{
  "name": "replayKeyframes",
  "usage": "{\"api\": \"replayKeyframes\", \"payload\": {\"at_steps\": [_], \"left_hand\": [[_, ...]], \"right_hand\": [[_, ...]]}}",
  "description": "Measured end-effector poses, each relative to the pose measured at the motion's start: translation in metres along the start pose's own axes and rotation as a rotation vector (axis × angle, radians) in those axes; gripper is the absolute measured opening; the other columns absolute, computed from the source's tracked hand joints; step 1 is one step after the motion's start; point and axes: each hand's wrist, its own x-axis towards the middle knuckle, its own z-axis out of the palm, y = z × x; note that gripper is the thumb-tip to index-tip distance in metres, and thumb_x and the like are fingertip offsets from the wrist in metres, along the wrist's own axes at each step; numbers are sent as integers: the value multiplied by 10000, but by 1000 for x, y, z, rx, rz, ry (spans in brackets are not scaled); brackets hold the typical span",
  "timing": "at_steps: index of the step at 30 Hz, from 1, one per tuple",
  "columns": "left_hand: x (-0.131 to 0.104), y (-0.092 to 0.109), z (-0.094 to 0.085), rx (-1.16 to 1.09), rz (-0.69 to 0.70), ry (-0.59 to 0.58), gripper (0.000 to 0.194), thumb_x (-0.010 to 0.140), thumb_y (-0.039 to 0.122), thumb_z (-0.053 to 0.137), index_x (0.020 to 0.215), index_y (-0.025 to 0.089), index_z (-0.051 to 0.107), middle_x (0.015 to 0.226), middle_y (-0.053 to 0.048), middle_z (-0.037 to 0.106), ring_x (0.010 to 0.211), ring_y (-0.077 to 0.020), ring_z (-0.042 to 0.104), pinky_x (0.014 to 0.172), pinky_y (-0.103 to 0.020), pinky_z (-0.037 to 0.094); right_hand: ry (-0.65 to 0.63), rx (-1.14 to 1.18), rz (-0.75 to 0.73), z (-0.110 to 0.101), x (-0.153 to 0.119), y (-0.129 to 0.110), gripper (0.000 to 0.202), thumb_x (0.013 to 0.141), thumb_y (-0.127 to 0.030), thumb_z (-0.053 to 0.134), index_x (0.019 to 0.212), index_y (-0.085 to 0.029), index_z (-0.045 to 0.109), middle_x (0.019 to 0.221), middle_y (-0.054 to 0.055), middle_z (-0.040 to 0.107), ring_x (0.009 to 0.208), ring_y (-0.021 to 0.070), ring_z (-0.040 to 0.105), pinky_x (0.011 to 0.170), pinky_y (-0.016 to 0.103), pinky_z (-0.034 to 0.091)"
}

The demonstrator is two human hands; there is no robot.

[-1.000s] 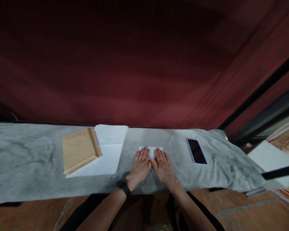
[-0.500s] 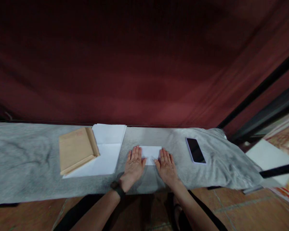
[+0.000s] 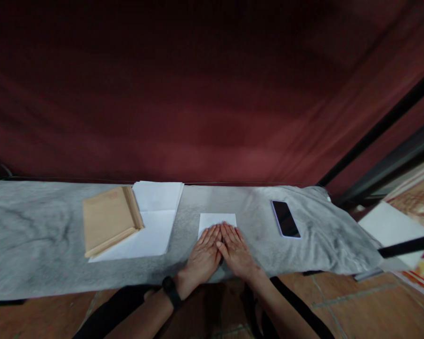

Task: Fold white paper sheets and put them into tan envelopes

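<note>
A folded white sheet of paper [image 3: 217,219] lies flat on the grey cloth in front of me. Across its near part rests my left hand [image 3: 205,249], fingers stretched out flat. My right hand [image 3: 236,248] lies flat beside it on the same paper, the two hands touching at the fingers, with the right thumb over the edge of the left hand. Both palms face down, and the paper's near edge is hidden beneath them. Neither hand grips anything.
To the left, a stack of brown envelopes [image 3: 109,216] sits partly over several white sheets [image 3: 159,226] with a crease. A phone [image 3: 285,219] lies to the right on the grey cloth [image 3: 38,235]. A dark red curtain [image 3: 212,117] hangs behind the bench.
My hands have slid inward from the paper's left and right sides and now meet at its middle near edge. More of its far part shows.
</note>
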Motion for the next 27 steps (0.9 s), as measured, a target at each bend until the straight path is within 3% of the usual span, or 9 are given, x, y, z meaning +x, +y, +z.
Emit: {"api": "replayKeyframes", "payload": {"at_steps": [11, 27], "left_hand": [[-8, -10, -1, 46, -131, 20, 611, 1025, 458, 349, 1510, 88, 371, 1586, -173, 366, 1488, -261, 314, 1200, -451, 313], [-14, -22, -9, 140, -268, 52, 620, 1012, 434, 369, 1488, 38, 401, 1553, -204, 410, 1475, -295, 338, 1194, -497, 313]], "right_hand": [[132, -169, 53, 12, -11, 13, 626, 1052, -484, 301, 1538, -94, 350, 1579, 149, 378, 1467, 269, 354, 1195, 458, 285], [228, -263, 140, 12, -12, 20, 641, 1047, -477, 317, 1477, -14, 428, 1512, 225, 461, 1433, 328, 395, 1164, 508, 312]]}}
